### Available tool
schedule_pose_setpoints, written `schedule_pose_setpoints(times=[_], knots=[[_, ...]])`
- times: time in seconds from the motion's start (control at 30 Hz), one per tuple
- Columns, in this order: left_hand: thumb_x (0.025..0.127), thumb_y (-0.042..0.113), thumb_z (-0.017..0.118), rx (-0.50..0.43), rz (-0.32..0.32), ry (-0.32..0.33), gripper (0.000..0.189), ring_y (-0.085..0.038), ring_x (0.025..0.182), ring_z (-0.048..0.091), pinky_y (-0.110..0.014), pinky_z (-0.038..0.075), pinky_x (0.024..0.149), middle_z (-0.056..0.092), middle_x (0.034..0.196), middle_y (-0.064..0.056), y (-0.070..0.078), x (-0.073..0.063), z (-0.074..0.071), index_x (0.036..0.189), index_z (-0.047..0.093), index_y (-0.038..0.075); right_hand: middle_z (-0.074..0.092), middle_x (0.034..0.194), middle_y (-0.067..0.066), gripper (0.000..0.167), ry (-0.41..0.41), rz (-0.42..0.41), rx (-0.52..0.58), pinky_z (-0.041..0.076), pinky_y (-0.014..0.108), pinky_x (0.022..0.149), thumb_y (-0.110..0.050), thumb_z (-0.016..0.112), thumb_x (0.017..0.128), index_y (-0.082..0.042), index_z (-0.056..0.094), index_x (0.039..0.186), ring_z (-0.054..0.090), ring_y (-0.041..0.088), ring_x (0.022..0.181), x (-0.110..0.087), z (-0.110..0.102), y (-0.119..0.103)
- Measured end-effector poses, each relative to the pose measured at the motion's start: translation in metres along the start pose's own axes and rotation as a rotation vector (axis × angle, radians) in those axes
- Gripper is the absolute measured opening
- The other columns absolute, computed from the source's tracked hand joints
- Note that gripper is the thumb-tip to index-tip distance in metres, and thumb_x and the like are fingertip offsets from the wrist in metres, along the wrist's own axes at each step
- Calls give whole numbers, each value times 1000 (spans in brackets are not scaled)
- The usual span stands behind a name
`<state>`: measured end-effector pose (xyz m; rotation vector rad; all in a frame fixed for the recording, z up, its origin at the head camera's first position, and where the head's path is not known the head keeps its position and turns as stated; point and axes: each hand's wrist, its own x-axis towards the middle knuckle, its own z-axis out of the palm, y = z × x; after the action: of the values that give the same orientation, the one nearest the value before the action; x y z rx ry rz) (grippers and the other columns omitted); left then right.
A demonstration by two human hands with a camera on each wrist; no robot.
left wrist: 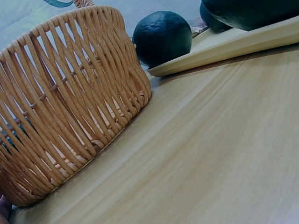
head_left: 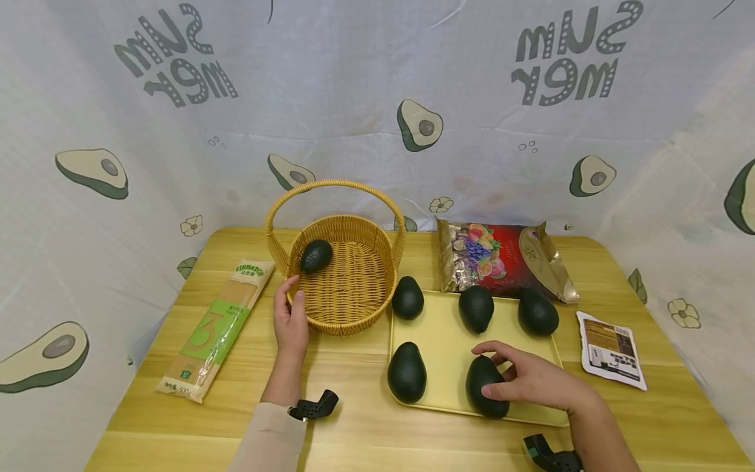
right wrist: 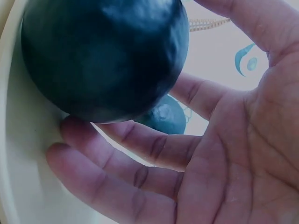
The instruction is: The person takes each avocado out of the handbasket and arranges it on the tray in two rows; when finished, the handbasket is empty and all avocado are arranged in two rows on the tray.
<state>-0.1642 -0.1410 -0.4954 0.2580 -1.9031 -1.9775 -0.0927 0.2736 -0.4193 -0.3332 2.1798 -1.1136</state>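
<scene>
A wicker basket (head_left: 348,324) with a tall arched handle stands left of centre, one dark green avocado (head_left: 316,255) inside it. My left hand (head_left: 291,328) holds the basket's left front rim; in the left wrist view the woven side (left wrist: 70,93) fills the left. On the pale yellow tray (head_left: 439,354), my right hand (head_left: 525,377) grips the front right avocado (head_left: 485,387), thumb on its near side and fingers round its far side. The right wrist view shows that avocado (right wrist: 103,56) large against the fingers (right wrist: 154,149). Several other avocados (head_left: 407,372) lie about the tray.
A pack of dry noodles (head_left: 215,331) lies left of the basket. Behind the tray is a red and gold candy bag (head_left: 507,255), with a small white and brown packet (head_left: 611,349) to the right. An avocado-print curtain (head_left: 354,92) hangs behind the wooden table (head_left: 348,419).
</scene>
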Motion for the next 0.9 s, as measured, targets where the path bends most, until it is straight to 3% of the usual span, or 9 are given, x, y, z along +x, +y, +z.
schedule_pose_setpoints(times=[0.53,0.67,0.8,0.9], knots=[[107,15,47,-11,6,3,37,-21,154,24,-45,23,121,39,159,-9,-3,2,0,142,52,6,55,135,25,65,72,3,-57,54,33,76,-29,70,97,-8,40,151,64,31,109,-4,-8,-5],[107,16,47,-11,-3,7,37,-20,152,25,-43,25,118,39,159,-9,-2,2,0,143,52,7,51,141,26,65,166,-39,-103,56,38,84,-31,68,99,-9,38,152,61,38,118,-6,-11,-17],[106,15,48,-9,-5,10,37,-20,152,26,-44,24,120,40,159,-9,-1,2,0,142,52,7,50,146,24,63,323,-110,-187,54,56,93,-33,68,99,-9,42,151,57,46,123,-7,-9,-32],[106,15,47,-5,-4,7,37,-21,153,25,-45,23,121,39,159,-10,0,1,0,142,52,6,51,147,19,58,438,-162,-241,50,62,97,-31,68,99,-9,46,149,54,45,127,-7,-5,-46]])
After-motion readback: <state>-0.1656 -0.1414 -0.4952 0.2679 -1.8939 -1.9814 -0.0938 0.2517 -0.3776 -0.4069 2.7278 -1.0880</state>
